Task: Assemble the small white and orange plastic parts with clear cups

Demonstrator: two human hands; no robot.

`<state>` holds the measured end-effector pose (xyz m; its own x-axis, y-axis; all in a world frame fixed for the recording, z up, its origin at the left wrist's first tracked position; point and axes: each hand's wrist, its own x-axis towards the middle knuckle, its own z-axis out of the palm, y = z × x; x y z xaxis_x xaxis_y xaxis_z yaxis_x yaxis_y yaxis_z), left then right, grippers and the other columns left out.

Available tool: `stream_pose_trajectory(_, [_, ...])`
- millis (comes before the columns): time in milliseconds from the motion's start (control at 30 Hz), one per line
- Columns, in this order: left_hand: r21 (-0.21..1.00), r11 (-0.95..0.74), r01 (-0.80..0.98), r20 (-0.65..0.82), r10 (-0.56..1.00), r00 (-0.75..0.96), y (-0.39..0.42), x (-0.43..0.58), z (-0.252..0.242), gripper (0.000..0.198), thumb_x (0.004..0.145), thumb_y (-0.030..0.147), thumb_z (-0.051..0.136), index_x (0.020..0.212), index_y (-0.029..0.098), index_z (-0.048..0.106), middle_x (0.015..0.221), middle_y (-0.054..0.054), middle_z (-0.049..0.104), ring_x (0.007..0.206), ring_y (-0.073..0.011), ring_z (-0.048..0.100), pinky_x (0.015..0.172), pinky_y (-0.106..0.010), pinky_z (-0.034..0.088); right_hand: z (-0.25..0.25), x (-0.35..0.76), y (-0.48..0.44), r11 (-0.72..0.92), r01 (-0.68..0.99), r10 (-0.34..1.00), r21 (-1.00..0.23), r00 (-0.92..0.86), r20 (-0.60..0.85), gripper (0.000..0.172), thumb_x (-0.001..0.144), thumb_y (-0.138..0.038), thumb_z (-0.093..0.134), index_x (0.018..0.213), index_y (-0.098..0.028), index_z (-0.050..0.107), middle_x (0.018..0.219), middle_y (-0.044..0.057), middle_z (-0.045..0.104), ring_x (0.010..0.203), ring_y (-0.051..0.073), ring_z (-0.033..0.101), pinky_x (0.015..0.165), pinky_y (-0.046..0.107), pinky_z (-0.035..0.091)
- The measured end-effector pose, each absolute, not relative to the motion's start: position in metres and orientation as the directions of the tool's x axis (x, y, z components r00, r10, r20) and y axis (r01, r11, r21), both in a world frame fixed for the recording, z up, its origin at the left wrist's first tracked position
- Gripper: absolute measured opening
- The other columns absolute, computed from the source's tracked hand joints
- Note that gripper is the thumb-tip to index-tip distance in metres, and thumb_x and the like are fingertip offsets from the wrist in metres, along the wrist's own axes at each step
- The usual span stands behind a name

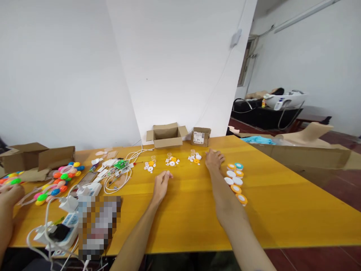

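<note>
Head view: left hand [161, 182] and right hand [214, 159] apart, yellow wooden bench [191, 214]

Whether either holds anything, I cannot tell. Small white-and-orange plastic parts [196, 161] lie beside the right; round white-and-orange discs [237, 181] farther right; open brown cardboard box [168, 142] behind.

- my left hand [163, 184] is bare, wrist on the slim side
- left forearm [139, 227] is bare too, long and smooth, getting wider toward the near edge
- right hand [214, 160]: bare, slender fingers, nails too small to make out tbh
- right forearm [229, 205]: also bare, narrow wrist, looks chunkier nearer me
</note>
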<state>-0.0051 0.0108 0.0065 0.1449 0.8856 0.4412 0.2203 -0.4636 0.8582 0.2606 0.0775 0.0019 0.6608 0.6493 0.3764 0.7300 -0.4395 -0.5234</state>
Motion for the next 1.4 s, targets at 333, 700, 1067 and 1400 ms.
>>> stream_pose_trajectory(333, [0.878, -0.431, 0.210, 0.398, 0.899, 0.181, 0.013, -0.005, 0.007, 0.057, 0.088, 0.068, 0.047, 0.070, 0.019, 0.070, 0.075, -0.007, 0.074, 0.076, -0.0234, 0.067, 0.077, -0.034, 0.052, 0.021, 0.259, 0.075, -0.468, 0.759, 0.748, -0.453, 0.613, 0.254, 0.040, 0.100, -0.036, 0.038, 0.119, -0.015, 0.067, 0.124, 0.023, 0.059, 0.114, 0.034, 0.054, 0.096, 0.050, 0.037])
stream_pose_trajectory(700, [0.897, -0.403, 0.183, 0.382, 0.913, 0.142, 0.018, -0.005, 0.003, 0.055, 0.087, 0.068, 0.049, 0.069, 0.020, 0.070, 0.075, -0.007, 0.074, 0.078, -0.0243, 0.067, 0.081, -0.036, 0.052, 0.024, 0.262, 0.075, -0.337, 0.692, 0.645, -0.638, 0.663, 0.379, 0.042, 0.100, -0.032, 0.030, 0.121, -0.022, 0.066, 0.129, 0.015, 0.061, 0.124, 0.030, 0.049, 0.104, 0.051, 0.033])
stream_pose_trajectory(1067, [0.891, -0.429, 0.149, 0.408, 0.900, 0.151, 0.023, -0.005, 0.003, 0.052, 0.085, 0.066, 0.052, 0.063, 0.020, 0.065, 0.068, -0.006, 0.070, 0.075, -0.0235, 0.067, 0.079, -0.035, 0.053, 0.019, 0.269, 0.064, -0.157, 0.393, 0.422, -0.906, 0.856, 0.298, 0.056, 0.097, -0.026, 0.012, 0.129, -0.008, 0.055, 0.122, 0.026, 0.063, 0.116, 0.035, 0.054, 0.093, 0.042, 0.038])
stream_pose_trajectory(1400, [0.883, -0.451, 0.133, 0.423, 0.885, 0.195, 0.026, -0.005, 0.007, 0.049, 0.084, 0.064, 0.055, 0.063, 0.021, 0.066, 0.067, -0.006, 0.071, 0.074, -0.0238, 0.067, 0.078, -0.036, 0.054, 0.009, 0.223, 0.027, -0.308, 0.615, 0.568, -0.726, 0.731, 0.379, 0.048, 0.092, -0.021, 0.033, 0.134, -0.009, 0.053, 0.132, 0.025, 0.058, 0.127, 0.035, 0.049, 0.103, 0.048, 0.037])
